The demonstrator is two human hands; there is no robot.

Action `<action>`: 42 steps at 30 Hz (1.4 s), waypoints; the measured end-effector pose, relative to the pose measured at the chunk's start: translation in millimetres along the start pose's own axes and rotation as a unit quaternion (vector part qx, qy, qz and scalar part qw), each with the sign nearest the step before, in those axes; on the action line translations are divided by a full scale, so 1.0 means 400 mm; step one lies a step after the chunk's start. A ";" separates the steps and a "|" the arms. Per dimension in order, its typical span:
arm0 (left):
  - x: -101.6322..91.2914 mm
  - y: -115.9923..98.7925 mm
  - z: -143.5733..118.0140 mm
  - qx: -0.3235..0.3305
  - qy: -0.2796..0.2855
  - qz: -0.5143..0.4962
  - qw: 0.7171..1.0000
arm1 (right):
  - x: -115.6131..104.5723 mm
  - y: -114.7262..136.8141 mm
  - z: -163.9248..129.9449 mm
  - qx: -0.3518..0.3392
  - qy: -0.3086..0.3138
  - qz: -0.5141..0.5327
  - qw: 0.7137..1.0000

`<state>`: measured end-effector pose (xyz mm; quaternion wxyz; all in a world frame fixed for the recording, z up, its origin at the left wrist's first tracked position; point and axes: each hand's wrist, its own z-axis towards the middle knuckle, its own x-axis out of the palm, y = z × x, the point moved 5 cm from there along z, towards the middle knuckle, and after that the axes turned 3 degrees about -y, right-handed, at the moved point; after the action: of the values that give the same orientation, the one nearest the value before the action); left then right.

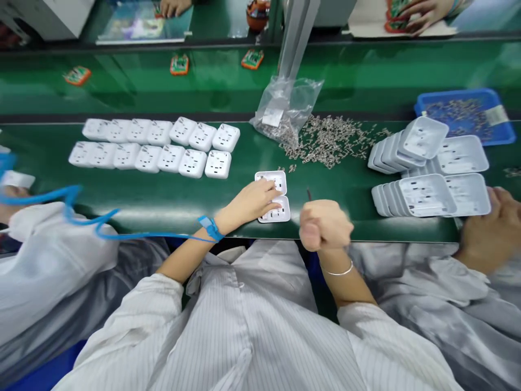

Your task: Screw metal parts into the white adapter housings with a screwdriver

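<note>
On the green bench, left hand point(254, 200) touches unlabelled white housings point(273, 202).

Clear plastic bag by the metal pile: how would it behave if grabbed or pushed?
The clear plastic bag looks floppy: it is crumpled and slumped. Probably bottom-heavy, with small metal parts gathered low. Its mouth may spill; loose metal pieces already lie beside it.

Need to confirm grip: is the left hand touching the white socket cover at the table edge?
Touching. Head view shows the left hand resting its fingers on the white socket cover.
</note>
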<state>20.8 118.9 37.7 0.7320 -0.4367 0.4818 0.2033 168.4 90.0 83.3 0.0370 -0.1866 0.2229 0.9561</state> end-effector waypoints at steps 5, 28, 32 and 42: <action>-0.023 0.049 -0.006 -0.111 -0.135 -0.150 0.973 | 0.013 -0.008 -0.013 -0.120 -0.031 -0.059 0.991; 0.109 0.198 0.174 -0.409 -0.624 -0.458 0.484 | 0.027 -0.028 -0.092 -0.088 -0.043 0.036 0.994; 0.100 0.243 0.209 -0.423 -0.643 -0.435 0.468 | 0.025 -0.027 -0.096 -0.085 -0.037 0.043 0.995; 0.071 0.287 0.215 -0.442 -0.652 -0.379 0.485 | 0.026 -0.015 -0.089 -0.093 -0.028 0.039 0.994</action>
<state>-3.5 248.7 -25.0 0.5537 -0.5857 -0.4989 0.3185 171.9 79.5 47.4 -0.0118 -0.1536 0.1389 0.9783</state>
